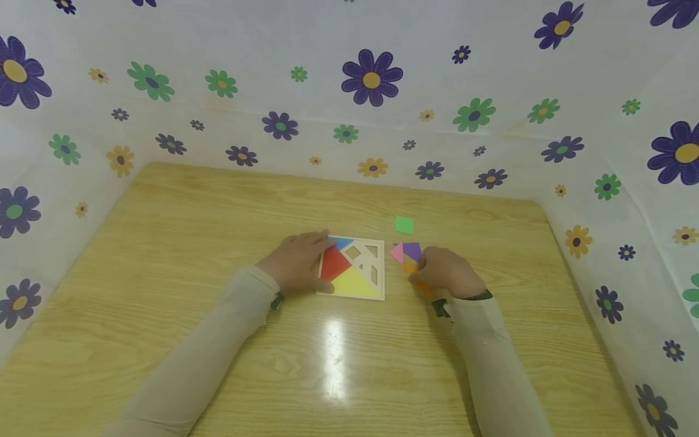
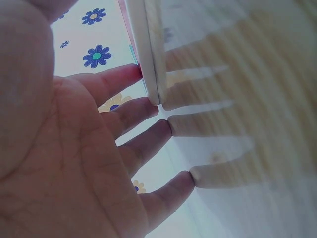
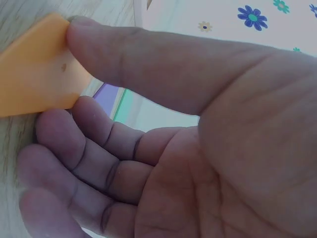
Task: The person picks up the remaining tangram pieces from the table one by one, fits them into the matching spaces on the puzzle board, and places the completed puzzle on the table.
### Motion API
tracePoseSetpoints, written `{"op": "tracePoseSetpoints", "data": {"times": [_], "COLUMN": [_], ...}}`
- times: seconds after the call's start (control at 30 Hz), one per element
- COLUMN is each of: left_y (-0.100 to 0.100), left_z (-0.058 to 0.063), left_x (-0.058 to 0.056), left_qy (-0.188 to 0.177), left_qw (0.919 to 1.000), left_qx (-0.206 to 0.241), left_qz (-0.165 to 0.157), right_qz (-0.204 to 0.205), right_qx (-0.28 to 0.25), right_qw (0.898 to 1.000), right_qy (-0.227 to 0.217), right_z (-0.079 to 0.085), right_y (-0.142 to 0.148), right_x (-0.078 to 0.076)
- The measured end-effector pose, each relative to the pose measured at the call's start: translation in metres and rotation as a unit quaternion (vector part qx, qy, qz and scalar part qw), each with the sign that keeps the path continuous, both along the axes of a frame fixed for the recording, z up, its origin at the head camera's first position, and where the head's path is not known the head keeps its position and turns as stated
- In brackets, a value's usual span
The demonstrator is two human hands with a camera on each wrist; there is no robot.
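On the table (image 1: 164, 243): one puzzle board (image 1: 380, 258), left hand (image 1: 295, 261) spread wide at its left edge. Right of it: one orange piece (image 3: 39, 69), pinched in the right hand (image 1: 452, 271); edge-grip and steady board serve best.

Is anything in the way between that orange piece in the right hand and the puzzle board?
Nothing visible blocks the straight way from the orange piece, pinched in the right hand, to the puzzle board: only tabletop shows there. The pink piece lies just beyond that path. The left hand is at the board's opposite edge.
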State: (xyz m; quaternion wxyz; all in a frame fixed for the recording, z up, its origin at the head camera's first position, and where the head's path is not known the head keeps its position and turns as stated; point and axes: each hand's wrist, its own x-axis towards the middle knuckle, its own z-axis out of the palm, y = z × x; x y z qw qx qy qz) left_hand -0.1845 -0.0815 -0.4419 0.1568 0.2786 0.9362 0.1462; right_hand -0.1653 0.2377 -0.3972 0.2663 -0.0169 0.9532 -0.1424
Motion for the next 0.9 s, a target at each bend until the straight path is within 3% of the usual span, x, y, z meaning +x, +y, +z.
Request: {"op": "tracePoseSetpoints", "data": {"times": [0.43,0.9], "left_y": [0.0011,0.0011], "left_z": [0.0045,0.0027], "left_x": [0.005,0.0046], "left_qy": [-0.01,-0.005], "left_qw": [0.9998,0.9999], "left_qx": [-0.002,-0.008], "left_qz": [0.015,0.013], "right_qz": [0.003,-0.019], "right_qx": [0.0,-0.053], "right_qw": [1.0,0.998], "right_qy": [-0.001,0.018], "right_z": [0.0009,-0.0017], "right_y": [-0.0016,-0.0006], "right_x": [0.0015,0.0004]}}
